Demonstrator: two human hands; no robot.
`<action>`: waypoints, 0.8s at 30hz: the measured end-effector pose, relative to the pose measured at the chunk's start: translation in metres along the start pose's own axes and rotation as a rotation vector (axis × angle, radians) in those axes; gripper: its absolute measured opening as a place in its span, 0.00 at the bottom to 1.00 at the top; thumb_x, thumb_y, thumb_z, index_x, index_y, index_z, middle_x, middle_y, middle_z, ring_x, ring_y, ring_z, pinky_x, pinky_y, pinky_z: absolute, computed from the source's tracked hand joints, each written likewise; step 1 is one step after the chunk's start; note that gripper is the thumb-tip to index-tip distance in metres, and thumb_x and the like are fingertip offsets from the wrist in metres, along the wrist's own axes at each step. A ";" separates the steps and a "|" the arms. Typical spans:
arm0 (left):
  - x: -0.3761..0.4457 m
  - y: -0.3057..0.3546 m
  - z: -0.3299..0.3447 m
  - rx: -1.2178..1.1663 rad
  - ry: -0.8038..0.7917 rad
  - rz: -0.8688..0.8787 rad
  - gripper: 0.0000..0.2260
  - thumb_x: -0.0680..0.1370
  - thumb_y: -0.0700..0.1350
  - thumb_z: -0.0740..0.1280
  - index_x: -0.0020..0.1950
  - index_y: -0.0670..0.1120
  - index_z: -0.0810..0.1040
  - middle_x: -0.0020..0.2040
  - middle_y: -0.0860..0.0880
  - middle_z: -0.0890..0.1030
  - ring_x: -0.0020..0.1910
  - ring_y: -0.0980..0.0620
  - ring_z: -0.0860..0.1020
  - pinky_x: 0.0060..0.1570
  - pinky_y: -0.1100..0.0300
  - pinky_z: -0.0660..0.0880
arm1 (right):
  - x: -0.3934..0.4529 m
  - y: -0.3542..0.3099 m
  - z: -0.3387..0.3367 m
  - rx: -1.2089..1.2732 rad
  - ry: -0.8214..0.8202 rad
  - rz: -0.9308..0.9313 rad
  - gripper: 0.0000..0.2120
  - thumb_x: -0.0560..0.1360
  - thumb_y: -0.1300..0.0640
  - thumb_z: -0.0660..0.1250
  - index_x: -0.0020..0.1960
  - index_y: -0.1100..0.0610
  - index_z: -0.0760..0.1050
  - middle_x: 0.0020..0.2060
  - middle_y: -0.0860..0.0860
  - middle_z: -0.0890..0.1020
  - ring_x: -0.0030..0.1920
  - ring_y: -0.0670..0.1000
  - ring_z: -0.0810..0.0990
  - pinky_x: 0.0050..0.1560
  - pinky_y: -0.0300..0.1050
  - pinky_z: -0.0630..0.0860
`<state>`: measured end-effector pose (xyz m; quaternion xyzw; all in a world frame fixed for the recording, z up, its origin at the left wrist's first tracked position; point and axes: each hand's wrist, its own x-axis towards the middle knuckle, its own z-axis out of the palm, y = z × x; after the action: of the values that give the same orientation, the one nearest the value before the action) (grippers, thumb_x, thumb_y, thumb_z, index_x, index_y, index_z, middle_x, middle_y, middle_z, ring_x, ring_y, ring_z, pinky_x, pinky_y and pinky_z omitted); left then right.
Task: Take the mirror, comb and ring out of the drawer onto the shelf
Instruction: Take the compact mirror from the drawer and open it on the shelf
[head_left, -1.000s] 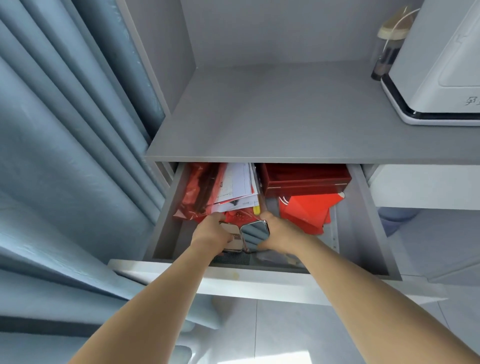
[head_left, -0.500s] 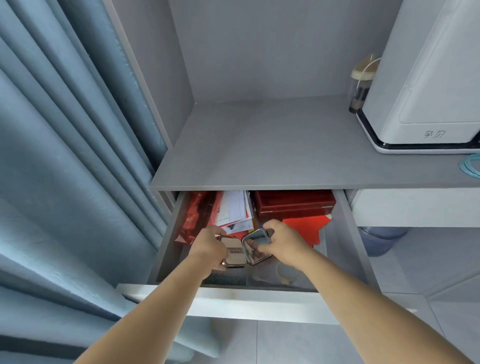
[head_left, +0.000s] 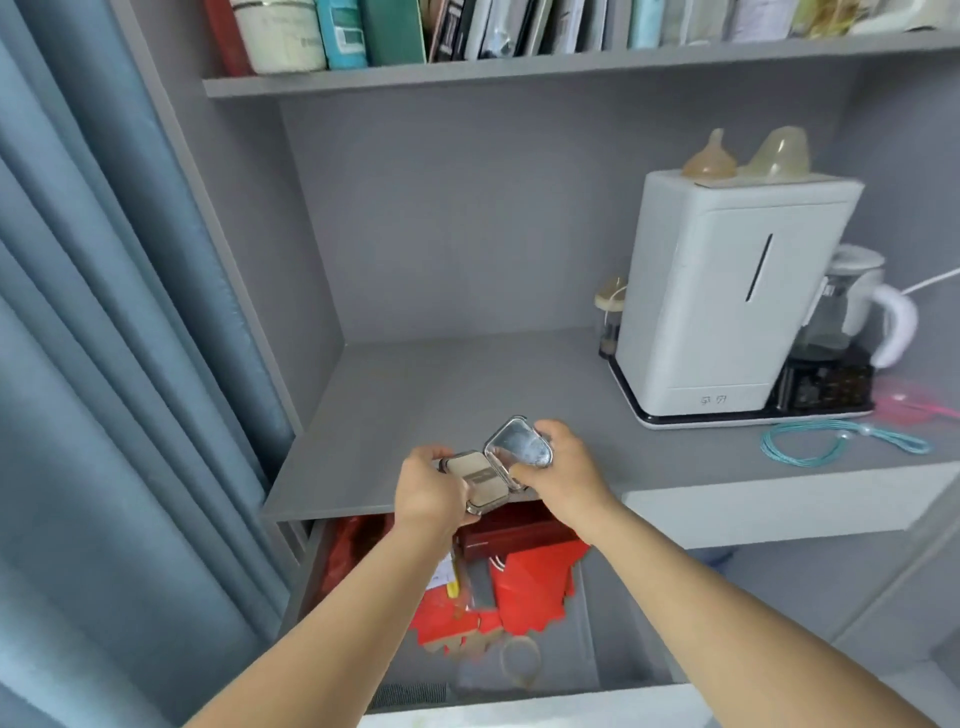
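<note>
Mirror (head_left: 496, 470) lifted from drawer (head_left: 613, 623), now over shelf (head_left: 415, 405) edge.

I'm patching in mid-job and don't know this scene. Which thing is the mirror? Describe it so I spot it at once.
Start at the grey shelf left of the white appliance. Above its front edge, over the open drawer, both hands hold the mirror: left hand, right hand. It is a hinged silver compact, opened flat, the only shiny metal thing there.

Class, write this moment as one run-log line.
stage: mirror lifted from drawer | left hand + right hand: grip on open silver folding compact mirror | position: above front edge of grey shelf | placed: no
</note>
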<state>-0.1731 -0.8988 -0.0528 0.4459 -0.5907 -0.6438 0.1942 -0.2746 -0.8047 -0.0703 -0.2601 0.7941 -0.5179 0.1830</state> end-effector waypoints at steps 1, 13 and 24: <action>0.002 0.006 0.008 -0.007 0.000 0.020 0.21 0.73 0.22 0.60 0.60 0.43 0.71 0.40 0.46 0.74 0.37 0.46 0.77 0.37 0.49 0.80 | 0.006 -0.003 -0.007 0.007 0.008 -0.012 0.25 0.70 0.64 0.73 0.65 0.60 0.68 0.51 0.53 0.79 0.49 0.53 0.78 0.49 0.45 0.75; 0.085 0.044 0.096 -0.209 0.033 0.076 0.21 0.74 0.26 0.65 0.65 0.39 0.71 0.51 0.43 0.76 0.50 0.39 0.79 0.40 0.52 0.81 | 0.133 0.009 -0.058 0.084 0.044 -0.051 0.28 0.67 0.64 0.76 0.64 0.55 0.71 0.54 0.52 0.80 0.54 0.54 0.80 0.53 0.45 0.76; 0.172 0.028 0.152 -0.213 0.074 0.111 0.22 0.69 0.29 0.72 0.57 0.43 0.69 0.40 0.49 0.77 0.35 0.50 0.79 0.32 0.66 0.78 | 0.238 0.033 -0.047 0.066 0.027 -0.006 0.32 0.68 0.63 0.74 0.69 0.56 0.68 0.58 0.55 0.80 0.58 0.55 0.78 0.60 0.48 0.75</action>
<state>-0.3938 -0.9489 -0.1004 0.4129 -0.5352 -0.6742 0.2976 -0.4980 -0.9028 -0.0875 -0.2495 0.7782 -0.5478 0.1792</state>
